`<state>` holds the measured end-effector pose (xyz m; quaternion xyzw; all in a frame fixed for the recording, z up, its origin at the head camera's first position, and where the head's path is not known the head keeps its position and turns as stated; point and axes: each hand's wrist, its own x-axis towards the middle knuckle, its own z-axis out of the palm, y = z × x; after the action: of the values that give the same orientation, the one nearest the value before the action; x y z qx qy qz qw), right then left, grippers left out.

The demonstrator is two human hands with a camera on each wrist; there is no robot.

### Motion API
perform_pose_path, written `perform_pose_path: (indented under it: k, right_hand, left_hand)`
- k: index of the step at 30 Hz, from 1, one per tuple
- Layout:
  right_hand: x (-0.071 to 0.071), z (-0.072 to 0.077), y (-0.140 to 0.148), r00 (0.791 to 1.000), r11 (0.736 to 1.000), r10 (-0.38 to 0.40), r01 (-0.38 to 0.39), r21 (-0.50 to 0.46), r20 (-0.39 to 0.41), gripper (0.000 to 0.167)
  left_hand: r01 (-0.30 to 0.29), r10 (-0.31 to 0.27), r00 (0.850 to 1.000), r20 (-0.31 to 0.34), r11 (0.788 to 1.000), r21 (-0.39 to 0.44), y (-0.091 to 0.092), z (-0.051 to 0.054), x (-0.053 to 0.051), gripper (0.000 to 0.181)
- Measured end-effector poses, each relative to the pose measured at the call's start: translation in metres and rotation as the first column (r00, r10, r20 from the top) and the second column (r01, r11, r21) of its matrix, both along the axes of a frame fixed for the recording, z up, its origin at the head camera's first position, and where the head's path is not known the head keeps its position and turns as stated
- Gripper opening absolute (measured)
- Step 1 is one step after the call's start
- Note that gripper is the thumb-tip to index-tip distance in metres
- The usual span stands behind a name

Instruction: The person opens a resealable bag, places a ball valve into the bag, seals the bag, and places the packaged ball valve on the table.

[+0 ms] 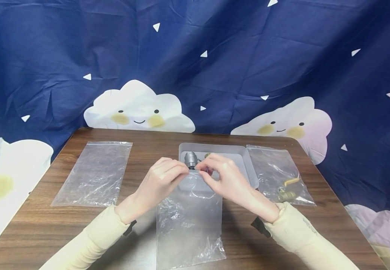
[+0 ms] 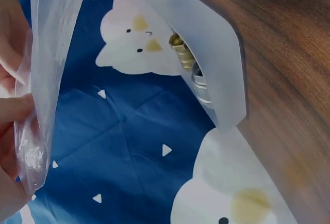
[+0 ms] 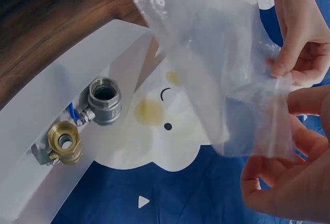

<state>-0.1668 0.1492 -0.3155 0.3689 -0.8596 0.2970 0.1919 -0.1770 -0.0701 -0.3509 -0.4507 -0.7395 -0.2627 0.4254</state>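
A clear zip bag (image 1: 191, 228) hangs from both hands over the table's front, its top edge up by the tray. My left hand (image 1: 161, 180) pinches the bag's top edge between thumb and fingers. Close beside it, my right hand (image 1: 226, 180) pinches the same edge. The right wrist view shows the fingers of both hands at the bag's mouth. Behind them, a grey plastic tray (image 1: 248, 168) holds a silver ball valve (image 3: 104, 102) with a blue handle (image 3: 73, 112), and a brass valve (image 3: 66, 142). In the head view the hands partly hide these valves.
Flat on the left of the wooden table (image 1: 46, 228) lies another clear zip bag (image 1: 95, 174). To the right of the tray, a zip bag (image 1: 269, 161) contains a brass valve (image 1: 286, 195) with a yellow handle (image 1: 291, 181). A blue cloud-print cloth (image 1: 215, 75) hangs behind the table.
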Motion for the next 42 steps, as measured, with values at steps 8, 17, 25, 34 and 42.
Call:
perform_pose_path:
  k: [8,17,25,34,42]
  right_hand:
    - [0.0005,-0.0018,-0.0047,0.999,1.000,0.003,-0.004,0.023,0.042,0.005]
    - [-0.0020,-0.0016,-0.0051,0.998,0.999,-0.038,0.038,-0.003,-0.058,0.003]
    - [-0.0026,-0.0015,-0.0036,0.999,1.000,-0.023,0.023,0.019,-0.039,0.006]
    - [-0.0031,-0.0018,-0.0065,1.000,0.999,0.001,-0.001,0.040,-0.012,0.001]
    - [-0.0052,0.0008,-0.0060,0.997,0.997,-0.066,0.067,0.031,-0.038,0.002]
  left_hand:
    - [0.004,-0.006,0.999,-0.054,1.000,-0.031,0.0025,-0.0028,0.0002,0.019]
    - [-0.030,0.028,0.999,-0.045,0.999,-0.044,0.0022,-0.0012,0.0035,0.015]
    - [-0.077,0.077,0.997,0.018,0.997,-0.015,-0.0012,0.0019,0.0033,0.015]
    - [-0.029,0.027,0.999,-0.041,0.998,-0.048,-0.0008,-0.0025,0.0016,0.010]
    - [-0.026,0.024,0.999,-0.039,0.998,-0.051,0.0002,-0.0012,0.0049,0.021]
